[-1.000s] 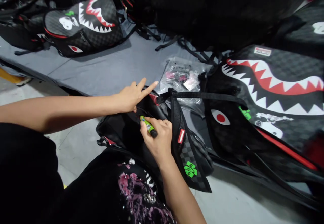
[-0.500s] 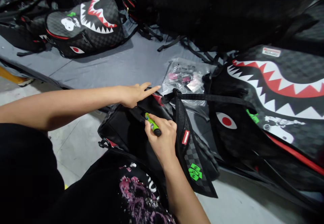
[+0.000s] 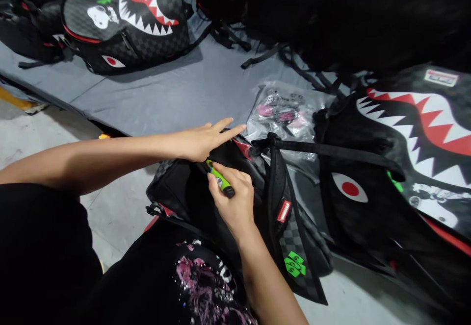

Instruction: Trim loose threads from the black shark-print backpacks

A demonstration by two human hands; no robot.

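Head view: the right hand (image 3: 235, 195) has its fingers closed around a slim green tube (image 3: 221, 180) with a black end, held at a slant over a black bag (image 3: 191, 192). The tube's far tip points up and to the left, just beside the underside of the left hand (image 3: 206, 141). That left hand reaches across the upper edge of the bag, two fingers stretched out and parted; the rest are bent or hidden below, so I cannot tell whether they pinch anything.

The black bag lies between the person's body and the bench (image 3: 165, 94), which has a grey covering. On the bag's right side, a padded strap (image 3: 277, 187) carries a red label (image 3: 284, 211), and a green patch (image 3: 295, 264) sits on a checked panel below it. Just beyond the bag, a clear plastic packet (image 3: 283, 112) rests on the bench — something pink shows inside.

To the right lies a large dark backpack (image 3: 349, 232) with a toothed mouth print and a red-and-white eye. A similar checked backpack (image 3: 154, 45) lies at the upper left, well apart from both hands — its eye print faces the person.
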